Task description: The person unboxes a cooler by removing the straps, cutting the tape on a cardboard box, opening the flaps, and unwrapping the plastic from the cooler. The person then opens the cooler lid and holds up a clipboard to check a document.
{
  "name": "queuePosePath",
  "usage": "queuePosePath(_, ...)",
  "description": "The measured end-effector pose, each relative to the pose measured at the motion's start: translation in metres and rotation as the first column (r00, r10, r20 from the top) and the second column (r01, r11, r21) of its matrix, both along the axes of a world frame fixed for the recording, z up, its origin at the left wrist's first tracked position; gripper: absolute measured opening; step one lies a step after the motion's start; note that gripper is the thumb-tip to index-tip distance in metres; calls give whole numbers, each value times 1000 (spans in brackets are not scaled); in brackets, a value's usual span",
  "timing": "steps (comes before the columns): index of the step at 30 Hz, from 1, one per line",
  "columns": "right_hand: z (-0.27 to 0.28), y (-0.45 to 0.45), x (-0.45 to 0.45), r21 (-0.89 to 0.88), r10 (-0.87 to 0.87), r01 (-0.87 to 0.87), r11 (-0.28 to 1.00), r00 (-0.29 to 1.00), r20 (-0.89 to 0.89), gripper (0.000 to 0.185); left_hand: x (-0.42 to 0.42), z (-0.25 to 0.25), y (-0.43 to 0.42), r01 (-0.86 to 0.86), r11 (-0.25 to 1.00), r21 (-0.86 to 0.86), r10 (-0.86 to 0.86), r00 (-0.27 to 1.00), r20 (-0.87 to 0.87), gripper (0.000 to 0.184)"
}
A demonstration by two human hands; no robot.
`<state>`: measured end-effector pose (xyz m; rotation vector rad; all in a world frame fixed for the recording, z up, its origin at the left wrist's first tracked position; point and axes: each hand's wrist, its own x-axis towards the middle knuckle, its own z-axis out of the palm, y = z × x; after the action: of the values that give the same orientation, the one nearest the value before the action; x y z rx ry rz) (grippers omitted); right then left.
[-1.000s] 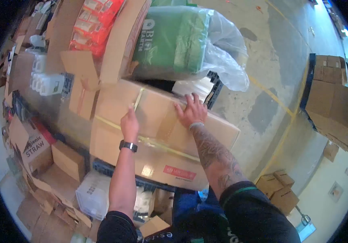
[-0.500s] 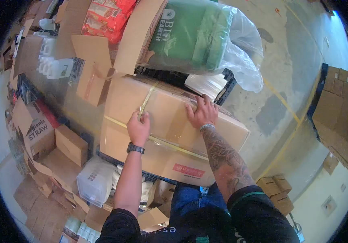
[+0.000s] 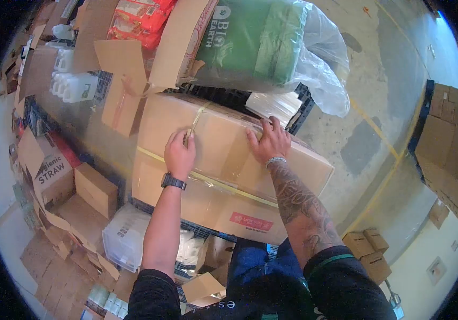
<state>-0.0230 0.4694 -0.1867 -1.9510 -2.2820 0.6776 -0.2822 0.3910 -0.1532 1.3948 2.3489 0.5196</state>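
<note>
A large closed cardboard box (image 3: 157,125) lies in front of me, bound with yellow plastic strapping. My left hand (image 3: 180,154) is closed in a pinch on the short yellow strap (image 3: 200,114) that runs over the top towards the far edge. A longer yellow strap (image 3: 234,190) crosses the box lengthwise, nearer to me. On the right half of the top, my right hand (image 3: 271,141) lies with its fingers spread, reaching the far edge. A red printed label (image 3: 251,221) shows on the box's near side.
Beyond the box are a green plastic-wrapped bundle (image 3: 250,45), a white plastic-wrapped stack (image 3: 274,106) and a black pallet (image 3: 306,101). Open cartons (image 3: 95,189) and a clear plastic bin (image 3: 125,237) stand left. Small boxes (image 3: 367,248) sit right.
My left hand has shifted slightly towards the far edge along the short strap, still pinching it. The right hand stays spread on the box. The whole view has moved a little.
</note>
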Motion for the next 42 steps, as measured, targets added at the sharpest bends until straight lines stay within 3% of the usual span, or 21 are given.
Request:
queuePosePath(5,-1,0,0,13,5,-5,1000,1000,11,63,0,21,11,65,985,-159,-58,997,51,21)
queuePosePath(8,1,0,0,-11,0,0,1000,1000,20,64,-11,13,10,266,961,-78,-270,961,-54,21)
queuePosePath(14,-6,-2,0,54,-13,14,998,1000,-11,68,-24,7,15,383,924,-5,-382,922,63,16)
queuePosePath(17,-4,-1,0,17,-20,20,1000,1000,-9,68,-23,4,16,366,930,8,-364,921,137,16)
queuePosePath(20,-9,-3,2,87,9,-9,996,1000,11,63,-23,2,13,311,950,17,-306,924,231,18)
queuePosePath(29,-7,-2,2,98,14,-16,995,1000,25,64,-23,-7,4,202,979,-22,-185,930,317,20)
queuePosePath(32,-4,-1,0,75,5,-6,997,1000,19,64,-32,-3,7,170,974,-148,-86,887,453,22)
queuePosePath(35,1,1,-2,57,-2,1,998,1000,18,66,-54,-20,11,233,958,-166,-69,753,654,23)
queuePosePath(42,-3,-8,-1,267,81,-80,960,997,7,66,-59,-16,8,267,954,-137,-76,656,751,26)
